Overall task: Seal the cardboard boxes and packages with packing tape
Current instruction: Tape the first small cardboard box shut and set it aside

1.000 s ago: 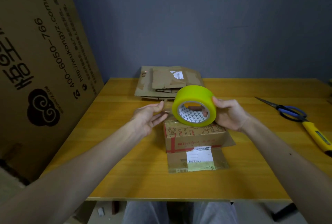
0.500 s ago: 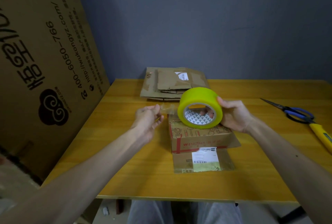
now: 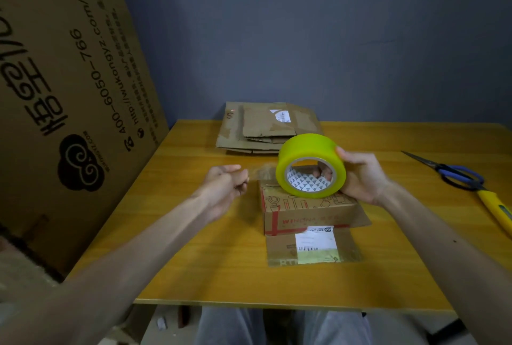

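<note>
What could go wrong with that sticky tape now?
1. The strip pinched by the left hand hangs in the air off the roll, so it might twist and stick to itself or to fingers.
2. No hand grips the small box, so it may slide when the tape is pressed on.
3. The scissors lie off to the right while the right hand holds the roll, so cutting could be awkward.

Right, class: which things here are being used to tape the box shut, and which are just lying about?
In use: yellow packing tape roll, gripped by the right hand; clear tape end, pinched by the left hand; small red-printed brown cardboard box.

Lying about: flattened cardboard stack; blue-handled scissors; yellow-handled utility knife; big printed cardboard sheet leaning at left.
</note>
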